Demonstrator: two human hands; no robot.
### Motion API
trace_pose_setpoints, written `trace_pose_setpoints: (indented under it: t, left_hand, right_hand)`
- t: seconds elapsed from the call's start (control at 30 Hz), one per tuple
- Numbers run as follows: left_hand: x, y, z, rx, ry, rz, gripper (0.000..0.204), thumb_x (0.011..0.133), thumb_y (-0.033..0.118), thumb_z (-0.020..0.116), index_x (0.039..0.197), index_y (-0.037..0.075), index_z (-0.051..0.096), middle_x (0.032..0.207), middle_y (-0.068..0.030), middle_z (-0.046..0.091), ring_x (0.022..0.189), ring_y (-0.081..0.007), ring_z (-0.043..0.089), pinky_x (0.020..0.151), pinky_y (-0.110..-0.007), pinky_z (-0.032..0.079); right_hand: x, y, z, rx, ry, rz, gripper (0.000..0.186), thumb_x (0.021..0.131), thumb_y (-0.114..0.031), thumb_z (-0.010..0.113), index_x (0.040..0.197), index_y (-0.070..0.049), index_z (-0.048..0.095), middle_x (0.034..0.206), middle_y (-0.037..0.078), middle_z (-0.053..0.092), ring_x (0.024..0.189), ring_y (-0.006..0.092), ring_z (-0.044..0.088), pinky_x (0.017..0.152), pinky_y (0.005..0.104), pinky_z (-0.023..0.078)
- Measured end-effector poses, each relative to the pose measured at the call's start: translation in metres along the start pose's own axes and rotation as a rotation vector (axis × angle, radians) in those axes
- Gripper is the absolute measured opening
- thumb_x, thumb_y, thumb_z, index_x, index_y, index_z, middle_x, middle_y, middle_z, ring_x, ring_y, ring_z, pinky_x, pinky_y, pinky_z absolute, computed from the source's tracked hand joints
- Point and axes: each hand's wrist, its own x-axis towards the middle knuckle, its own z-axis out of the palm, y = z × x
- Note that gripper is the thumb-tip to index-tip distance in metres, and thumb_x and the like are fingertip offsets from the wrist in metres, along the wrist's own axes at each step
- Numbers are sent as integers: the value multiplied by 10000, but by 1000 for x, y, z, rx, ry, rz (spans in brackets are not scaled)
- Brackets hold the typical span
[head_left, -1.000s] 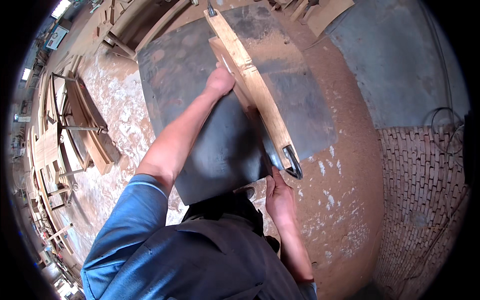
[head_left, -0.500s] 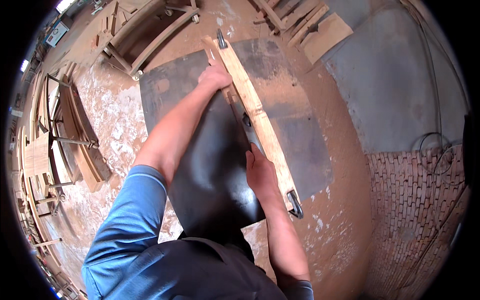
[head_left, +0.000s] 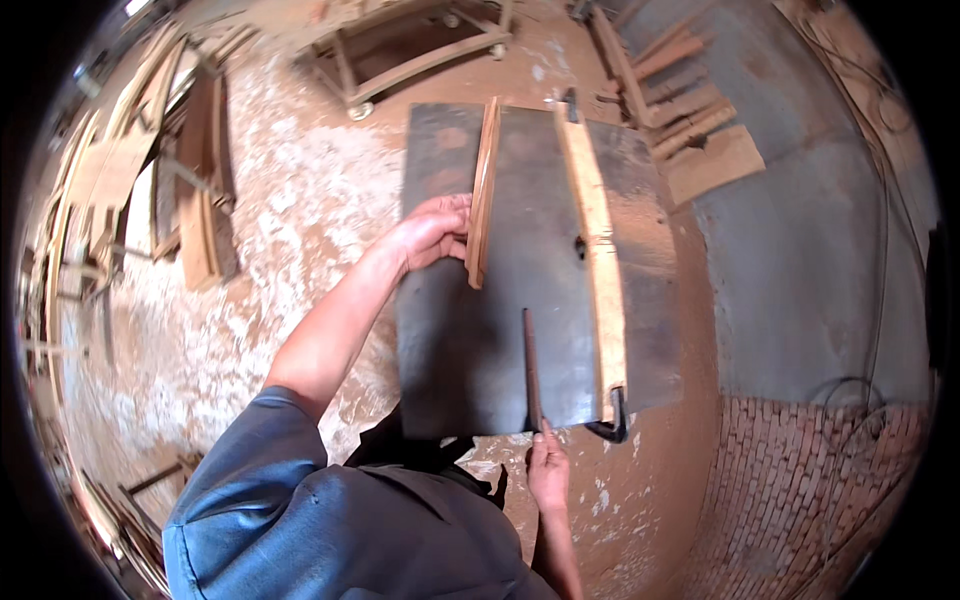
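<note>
On your far left, wooden planks (head_left: 205, 190) lie stacked. Your left hand (head_left: 438, 230) grips the grooved wooden strip (head_left: 485, 180) along its left edge, over the dark tabletop (head_left: 545, 190). To its right, a slim file-like tool (head_left: 531, 365) points away from you, its near end pinched in your right hand (head_left: 549, 472) at the tabletop's near edge. Further right, black clamps (head_left: 622, 410) sit at both ends of a pale wooden board (head_left: 606, 300); brickwork (head_left: 780, 500) lies beyond.

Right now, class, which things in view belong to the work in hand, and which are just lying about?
Probably in use:
wooden strip in the left hand
slim dark strip in the right hand
pale bar on the dark tabletop

Apparently lying about:
wheeled wooden frame
flat brown sheet
boards at left
</note>
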Motion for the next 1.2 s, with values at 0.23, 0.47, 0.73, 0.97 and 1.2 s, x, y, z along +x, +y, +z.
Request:
trace_pose_setpoints:
  t: [0.23,0.47,0.73,0.97,1.2]
  left_hand:
    - [-258,-48,-8,-158,245,266,530,818,-53,483,1343,3,434,1047,-36,624,827,-99,644,768,-362,591]
    - [-504,-78,19,-47,627,484,607,795,14,539,1384,-8,392,1055,-34,605,797,-68,612,758,-240,573]
    - [-704,-190,23,-324,1309,638,297,846,147,571,1093,-17,557,771,-113,601,648,-232,612,608,-381,539]
    - [-944,-244,36,-539,1877,853,306,937,225,464,1161,26,527,745,-79,575,570,-145,571,494,-300,501]
    - [-1182,-326,-5,-650,2363,1078,250,897,141,378,1101,41,483,724,-77,503,509,-159,532,399,-302,456]
  right_hand:
    - [-55,26,32,113,-136,-110,420,1025,-253,460,1394,-57,505,567,-59,422,486,28,398,424,214,321]
    - [-145,19,94,17,-399,-79,397,1014,-218,456,1365,-50,536,592,-52,429,496,49,403,456,243,356]
    - [-241,3,182,-362,-665,-253,414,1008,-296,426,1359,-115,550,548,-40,373,404,70,381,359,253,307]
    - [-327,-13,280,-828,-801,-684,524,1010,-351,419,1258,91,554,1263,257,577,1208,356,525,1035,371,382]
    - [-423,0,396,-983,-925,-716,475,1001,-404,424,1105,10,631,852,156,636,767,267,573,720,375,471]
